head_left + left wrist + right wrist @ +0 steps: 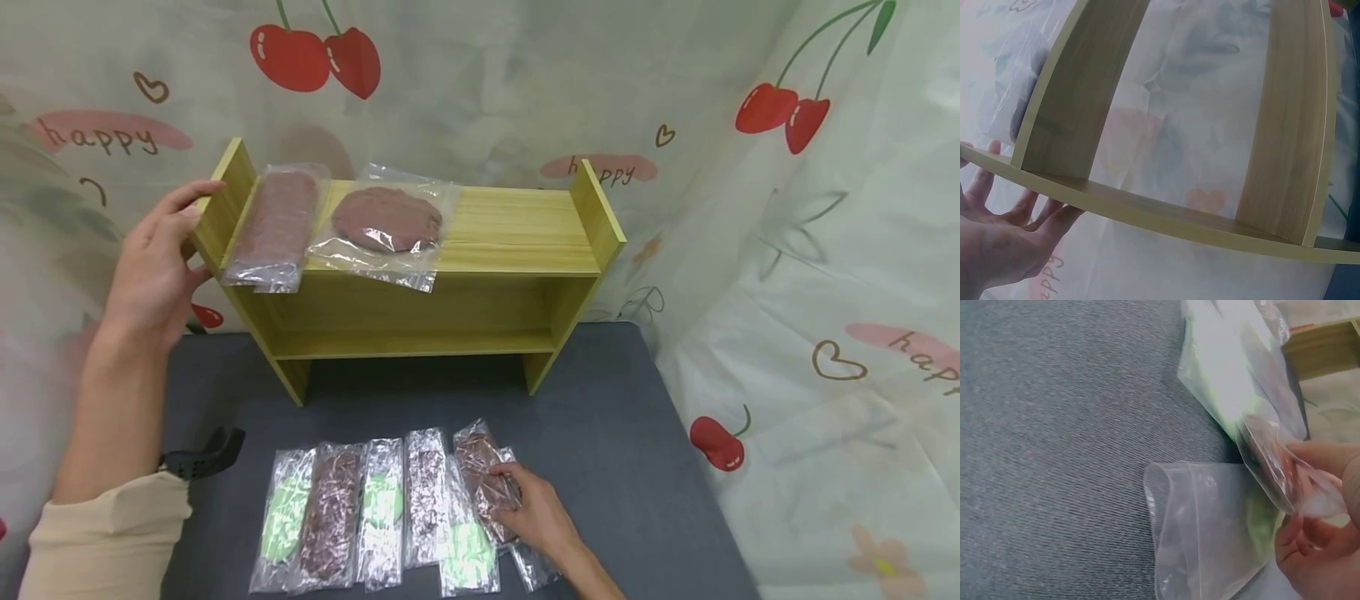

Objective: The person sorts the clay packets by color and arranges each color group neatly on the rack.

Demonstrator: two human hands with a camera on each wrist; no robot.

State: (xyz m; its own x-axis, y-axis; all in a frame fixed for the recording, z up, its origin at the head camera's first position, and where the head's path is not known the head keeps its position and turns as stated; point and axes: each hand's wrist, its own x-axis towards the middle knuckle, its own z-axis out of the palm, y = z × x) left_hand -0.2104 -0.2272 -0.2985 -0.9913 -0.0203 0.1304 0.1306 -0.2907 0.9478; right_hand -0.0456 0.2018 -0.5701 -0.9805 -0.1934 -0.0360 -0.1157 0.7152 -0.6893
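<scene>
Clear plastic packet [487, 479], brown contents: light, limp, slippery; lies on the worktop [622, 433] before the wooden shelf [480, 242]. Your right hand [536, 512] pinches its edge; grip there. Left hand [153, 267], fingers straight, steadies shelf's left side.

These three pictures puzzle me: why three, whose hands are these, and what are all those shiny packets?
No machine here: a person wears three cameras. The big picture comes from the head, looking down; the other two sit on the wrists. The left hand rests with straight fingers against the side panel of a small wooden shelf, which the left wrist view shows from close by. Two bagged brown pieces lie on top of the shelf. On the grey table lies a row of clear packets, some brown, some green. The right hand pinches one brown packet; the right wrist view shows its plastic between the fingers.
</scene>
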